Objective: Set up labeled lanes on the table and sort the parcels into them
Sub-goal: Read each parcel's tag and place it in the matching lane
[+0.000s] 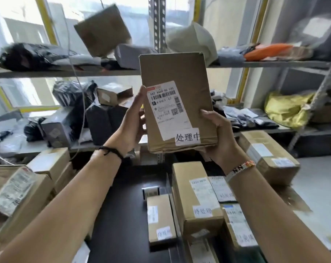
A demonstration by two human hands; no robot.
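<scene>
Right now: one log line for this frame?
left hand: holds parcel left edge | right hand: holds parcel lower right | parcel: raised above table, shipping label facing camera

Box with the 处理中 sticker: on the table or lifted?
Lifted. The left hand and right hand grip the box by its sides, upright, label facing the camera, well above the table.

Your left hand and right hand are ungloved, and your forearms are bare to the near edge. On your left wrist is a thin black cord bracelet, knotted, with one short loose end. On your right wrist is a beaded bracelet, white at its left, then patterned orange, black and yellow.
</scene>
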